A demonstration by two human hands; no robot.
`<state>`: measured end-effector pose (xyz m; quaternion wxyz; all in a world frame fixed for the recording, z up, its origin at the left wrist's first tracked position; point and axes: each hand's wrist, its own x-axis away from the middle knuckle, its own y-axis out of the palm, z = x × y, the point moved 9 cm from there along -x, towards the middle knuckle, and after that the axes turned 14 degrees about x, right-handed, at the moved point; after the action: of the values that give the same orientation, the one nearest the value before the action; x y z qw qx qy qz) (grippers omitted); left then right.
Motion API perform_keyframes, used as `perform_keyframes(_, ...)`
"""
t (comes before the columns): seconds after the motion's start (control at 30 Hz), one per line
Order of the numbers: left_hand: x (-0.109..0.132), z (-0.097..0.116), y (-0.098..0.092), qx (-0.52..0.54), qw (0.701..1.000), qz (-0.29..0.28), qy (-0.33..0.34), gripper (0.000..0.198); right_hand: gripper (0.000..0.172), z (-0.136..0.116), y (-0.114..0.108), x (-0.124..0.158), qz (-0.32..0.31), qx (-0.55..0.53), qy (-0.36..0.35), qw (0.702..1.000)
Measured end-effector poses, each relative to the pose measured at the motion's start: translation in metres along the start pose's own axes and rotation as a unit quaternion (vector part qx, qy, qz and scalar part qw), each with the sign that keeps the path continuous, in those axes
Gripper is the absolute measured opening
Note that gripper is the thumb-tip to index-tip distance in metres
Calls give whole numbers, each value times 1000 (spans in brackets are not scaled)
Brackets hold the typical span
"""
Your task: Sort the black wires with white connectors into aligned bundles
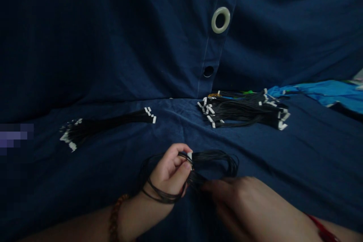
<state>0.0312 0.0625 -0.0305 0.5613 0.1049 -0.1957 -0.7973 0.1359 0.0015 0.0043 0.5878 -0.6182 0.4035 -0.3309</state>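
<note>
Black cables [214, 155] lie looped in front of me on the blue cloth. My left hand [172, 174] grips some of them, with a white connector [190, 156] between thumb and fingers. A few strands wrap around the back of this hand near the wrist. My right hand [238, 200] is close by at the lower right, its fingers curled at the cables. Those fingertips are dark and blurred, so what they hold is unclear.
A narrow bundle of black cables [104, 123] with white ends lies at the left. Behind to the right sits a bigger pile of black cables [241, 109] with white connectors. Bright blue material [329, 92] lies at the far right. A dark blue curtain [141, 38] with a ring [220, 20] hangs behind.
</note>
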Motion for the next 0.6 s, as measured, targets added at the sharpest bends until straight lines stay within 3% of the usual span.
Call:
perform_keyframes(0.13,-3,-1,-5,20,1000,11,2,27,15,-19,-13,-34,-12,-88,7,996)
perform_keyframes(0.37,2,2,-4,17,999,33,-13,26,18,-16,-1,-31,13,-125,-21,992)
perform_keyframes(0.6,2,-1,-4,-14,999,-1,-35,28,25,-9,-2,-38,-92,-299,33,949)
